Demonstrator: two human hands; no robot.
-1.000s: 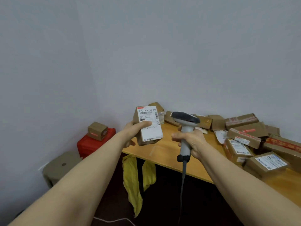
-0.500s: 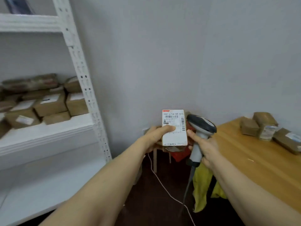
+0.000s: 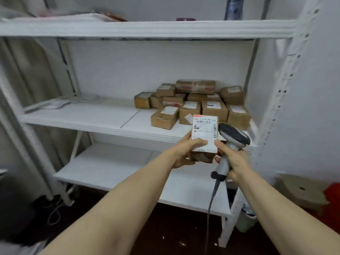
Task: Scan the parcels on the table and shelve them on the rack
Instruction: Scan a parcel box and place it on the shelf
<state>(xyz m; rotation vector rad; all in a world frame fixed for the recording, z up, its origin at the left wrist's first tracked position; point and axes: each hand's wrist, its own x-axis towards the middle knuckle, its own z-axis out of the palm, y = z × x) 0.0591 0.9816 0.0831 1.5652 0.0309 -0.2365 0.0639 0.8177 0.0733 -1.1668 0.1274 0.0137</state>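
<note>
At the foot of a white rack (image 3: 147,29), seen from the head camera, a person holds a small brown parcel (image 3: 204,133) upright just in front of the middle shelf (image 3: 82,115). The left hand (image 3: 184,153) grips the parcel from the side, thumb lying across its white label. The right hand (image 3: 235,161) is wrapped round the handle of a grey scanner (image 3: 232,137), one fingertip touching the parcel's right edge. A heap of shelved parcels (image 3: 195,103) fills the right half of that shelf, with bare board to its left.

The step in hand looks to be shelving. It would go best if the left hand alone carried the parcel to the bare board beside the heap, label up, while the scanner and its cable (image 3: 211,199) stayed clear of the shelf edge.

Whether the label has been read cannot be told, and its small print is blurred. Fingers hide the parcel's underside, the table is out of view, and items on the top shelf are cut off.
</note>
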